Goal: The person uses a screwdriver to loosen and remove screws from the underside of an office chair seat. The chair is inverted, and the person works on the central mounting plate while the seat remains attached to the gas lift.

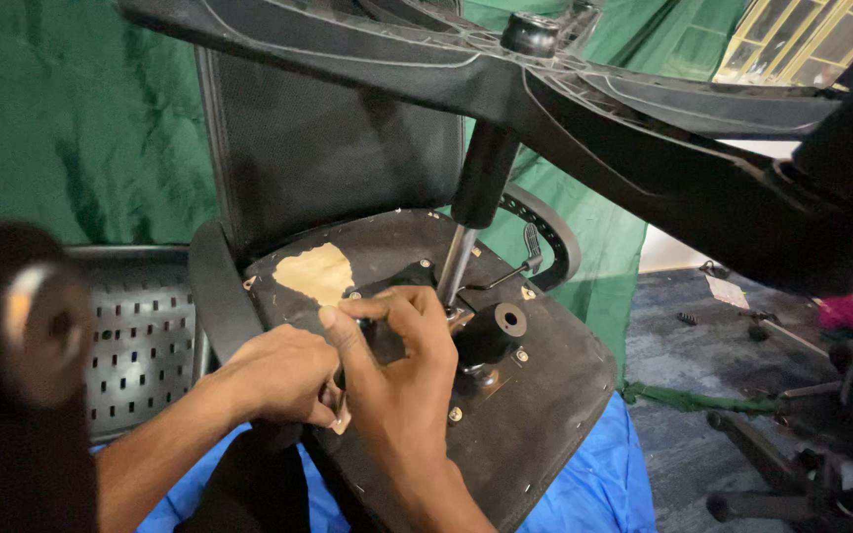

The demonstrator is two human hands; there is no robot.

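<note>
office chair lies flipped, seat underside (545,395) facing up and tilted toward the camera, so the mechanism plate (397,281) is reachable from above. gas lift column (466,232) rises from the plate up to the star base (584,109), which hangs over the whole work area with a caster socket (530,32) on top.

right hand (397,370) rests on the plate just beside the column foot, fingers curled, thumb and forefinger pinched on something small at the plate (a bolt or bit, too hidden to tell). left hand (283,373) sits touching it from the left, clenched loosely, bracing at the seat edge; whether it grips anything cannot be told.

black knob (491,331) and lever (520,262) stick out right of the column, clear of both hands. torn patch (320,271) in the seat's bottom cover shows tan board. blue sheet (594,474) under the chair, green cloth (71,118) behind, perforated metal panel (145,336) at left.
</note>
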